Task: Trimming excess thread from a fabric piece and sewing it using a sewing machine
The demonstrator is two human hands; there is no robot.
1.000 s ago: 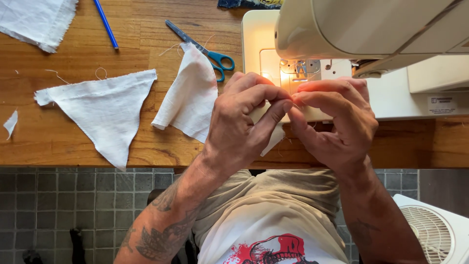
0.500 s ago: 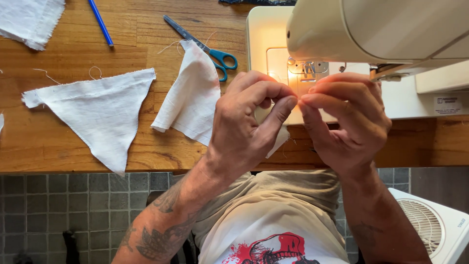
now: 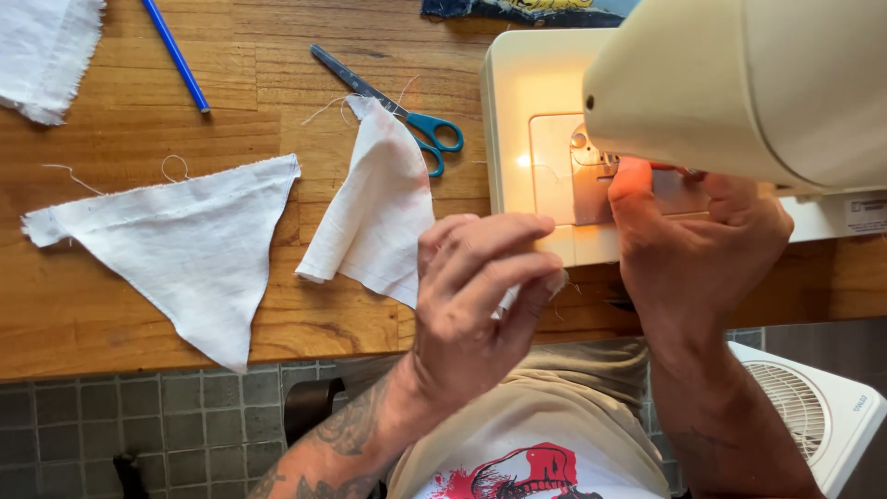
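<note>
The right hand (image 3: 702,240) reaches to the needle area of the sewing machine (image 3: 739,83); whether its fingers grip anything cannot be told. The left hand (image 3: 476,296) pinches a folded white cloth piece (image 3: 374,217) at the table (image 3: 139,323) edge, so no stitching appears begun, and the white triangle (image 3: 185,245) lies apart.

On the wooden table (image 3: 139,120) there are three pieces of white cloth: one flat triangle (image 3: 185,245) at nine o'clock, one folded piece (image 3: 374,212) near the centre, and one frayed piece (image 3: 46,51) at ten o'clock. There is one pair of scissors (image 3: 397,111) at twelve o'clock, one blue pen (image 3: 176,55) at eleven o'clock, one sewing machine (image 3: 721,83) at two o'clock, and one white fan (image 3: 813,407) at four o'clock. Two hands are visible, the left hand (image 3: 476,296) and the right hand (image 3: 693,249).
</note>
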